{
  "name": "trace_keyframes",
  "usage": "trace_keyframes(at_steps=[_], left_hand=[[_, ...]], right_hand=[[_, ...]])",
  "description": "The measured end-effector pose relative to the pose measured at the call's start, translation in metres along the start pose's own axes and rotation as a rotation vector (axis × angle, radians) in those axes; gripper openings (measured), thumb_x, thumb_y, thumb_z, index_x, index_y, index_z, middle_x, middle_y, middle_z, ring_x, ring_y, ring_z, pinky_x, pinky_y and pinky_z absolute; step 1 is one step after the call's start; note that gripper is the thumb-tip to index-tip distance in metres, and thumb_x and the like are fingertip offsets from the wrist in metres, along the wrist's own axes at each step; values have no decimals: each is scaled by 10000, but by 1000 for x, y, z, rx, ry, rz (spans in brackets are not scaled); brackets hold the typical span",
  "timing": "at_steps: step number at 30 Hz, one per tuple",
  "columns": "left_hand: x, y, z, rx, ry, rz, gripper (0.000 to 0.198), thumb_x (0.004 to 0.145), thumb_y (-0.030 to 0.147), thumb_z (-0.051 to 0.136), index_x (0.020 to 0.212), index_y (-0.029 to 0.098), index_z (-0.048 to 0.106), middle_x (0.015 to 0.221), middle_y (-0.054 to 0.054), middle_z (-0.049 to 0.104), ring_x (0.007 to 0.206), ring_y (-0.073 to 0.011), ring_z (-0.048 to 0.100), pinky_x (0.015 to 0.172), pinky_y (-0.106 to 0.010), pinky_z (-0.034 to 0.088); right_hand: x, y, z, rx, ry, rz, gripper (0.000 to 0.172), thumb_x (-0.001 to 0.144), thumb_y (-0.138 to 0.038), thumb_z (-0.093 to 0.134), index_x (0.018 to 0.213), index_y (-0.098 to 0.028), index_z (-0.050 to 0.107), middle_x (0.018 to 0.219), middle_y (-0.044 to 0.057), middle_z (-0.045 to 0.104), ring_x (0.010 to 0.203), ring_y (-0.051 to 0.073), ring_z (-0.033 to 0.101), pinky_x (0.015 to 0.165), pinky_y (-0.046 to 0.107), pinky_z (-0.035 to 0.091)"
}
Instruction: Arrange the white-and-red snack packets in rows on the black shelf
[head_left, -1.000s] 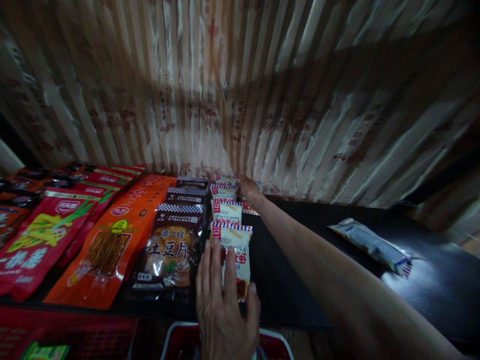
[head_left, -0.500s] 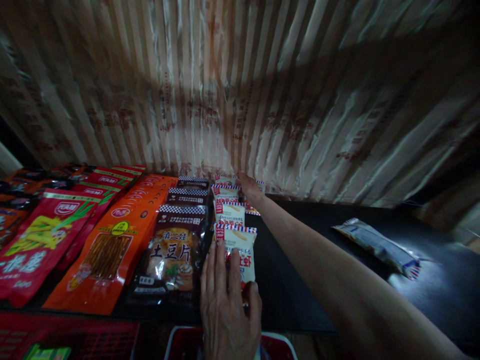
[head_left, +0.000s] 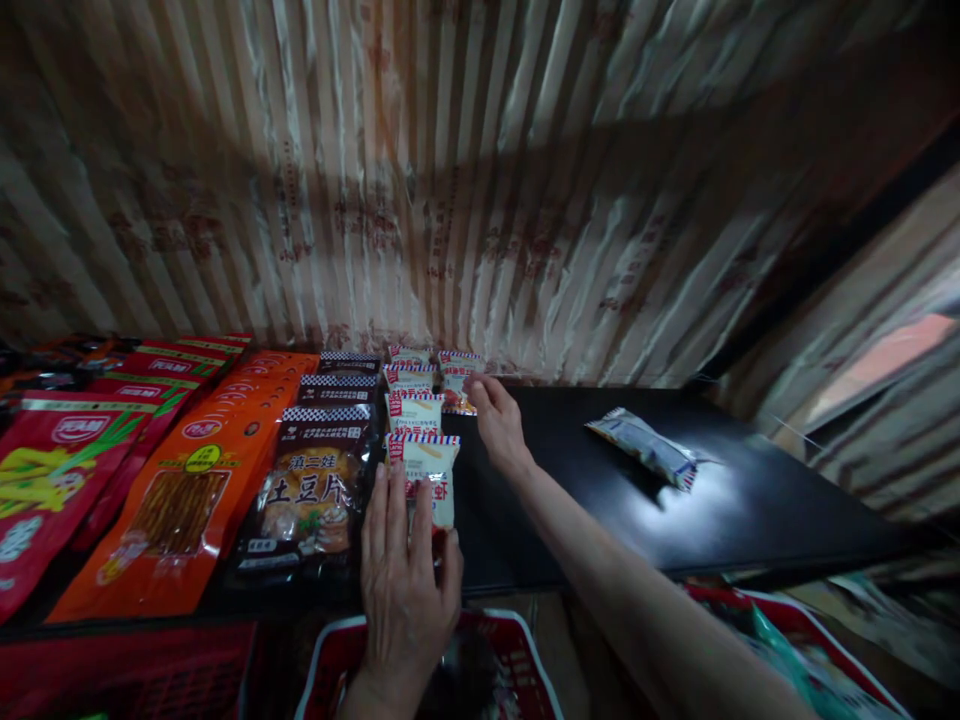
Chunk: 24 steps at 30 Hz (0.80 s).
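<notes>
We see a white snack packet (head_left: 429, 455) at the near end of an overlapping row, right of the brown packets (head_left: 322, 480). We judge it light, soft and puffy, its glossy film a little slippery and its contents easily crushed; the flat, striped top seam seems the safest place to take hold. Our left grip (head_left: 410, 575) lies flat over its lower part, fingers extended, pinching nothing. Our right grip (head_left: 496, 425) is curled narrow by the right edge of another white packet (head_left: 454, 375) at the far end; we cannot tell whether it pinches it. Orange packets (head_left: 180, 510) and red packets (head_left: 71, 460) lie farther left, and a lone packet (head_left: 643, 448) rests to the right. The black shelf (head_left: 499, 525) looks smooth, with glare at right. A wrinkled, ridged wall (head_left: 480, 200) stands behind, and a red basket (head_left: 536, 655) sits below the near edge.
</notes>
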<state>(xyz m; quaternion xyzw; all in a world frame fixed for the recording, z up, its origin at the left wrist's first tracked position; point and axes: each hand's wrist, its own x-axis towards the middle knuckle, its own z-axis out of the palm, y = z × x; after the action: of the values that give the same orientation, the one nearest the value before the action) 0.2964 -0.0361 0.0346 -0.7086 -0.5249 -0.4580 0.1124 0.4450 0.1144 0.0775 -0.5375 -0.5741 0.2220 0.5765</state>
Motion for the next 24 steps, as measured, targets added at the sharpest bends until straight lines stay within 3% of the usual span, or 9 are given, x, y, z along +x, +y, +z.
trace_keyframes(at_steps=[5, 8, 11, 15, 17, 20, 24], left_hand=[[-10, 24, -14, -144, -7, 159, 445, 793, 68, 514, 1234, 118, 490, 1336, -181, 499, 1331, -304, 343, 998, -481, 421], [-25, 39, -20, -243, -92, 259, 358, 808, 29, 460, 1138, 130, 551, 1307, -153, 537, 1270, -248, 444, 974, -401, 472], [-40, 50, -25, -292, -182, 328, 321, 823, 27, 429, 1089, 126, 578, 1273, -150, 569, 1164, -190, 553, 929, -297, 510], [-52, 63, -25, -295, -241, 362, 332, 830, 42, 408, 1094, 130, 590, 1268, -143, 578, 1132, -176, 579, 922, -268, 511], [-54, 69, -22, -288, -255, 364, 338, 829, 48, 402, 1091, 138, 596, 1270, -137, 579, 1120, -174, 588, 909, -261, 517], [-52, 77, -15, -294, -277, 368, 354, 824, 41, 388, 1084, 145, 604, 1272, -133, 579, 1107, -172, 597, 891, -249, 522], [-49, 84, -13, -353, -303, 331, 357, 819, 29, 383, 1057, 148, 620, 1283, -138, 570, 1124, -176, 585, 904, -248, 514]], right_hand=[[-109, -19, -46, 60, 43, 87, 261, 817, -348, 542, 1031, -233, 637, 1033, 67, 682, 962, 215, 623, 882, 356, 467], [-138, -15, -78, -25, 17, 48, 259, 805, -278, 551, 1043, -271, 651, 1068, 60, 673, 998, 220, 606, 930, 392, 446], [-118, 1, -130, -259, -84, -133, 352, 747, -193, 589, 1085, -275, 639, 1240, 41, 597, 1234, 238, 445, 1084, 451, 277], [-57, 26, -213, -462, 111, -33, 396, 632, -153, 673, 1016, -248, 649, 1311, 99, 524, 1369, 324, 189, 1080, 521, 181], [-37, 36, -241, -475, 121, 21, 361, 555, -127, 718, 898, -226, 664, 1198, 148, 582, 1310, 381, 290, 1017, 544, 253], [-35, 49, -253, -475, 69, 69, 386, 474, -75, 737, 828, -214, 672, 1035, 150, 640, 1107, 378, 514, 948, 517, 332], [-71, 52, -229, -447, 22, 53, 463, 530, -61, 662, 956, -242, 668, 1063, 98, 652, 1039, 299, 567, 983, 449, 334]])
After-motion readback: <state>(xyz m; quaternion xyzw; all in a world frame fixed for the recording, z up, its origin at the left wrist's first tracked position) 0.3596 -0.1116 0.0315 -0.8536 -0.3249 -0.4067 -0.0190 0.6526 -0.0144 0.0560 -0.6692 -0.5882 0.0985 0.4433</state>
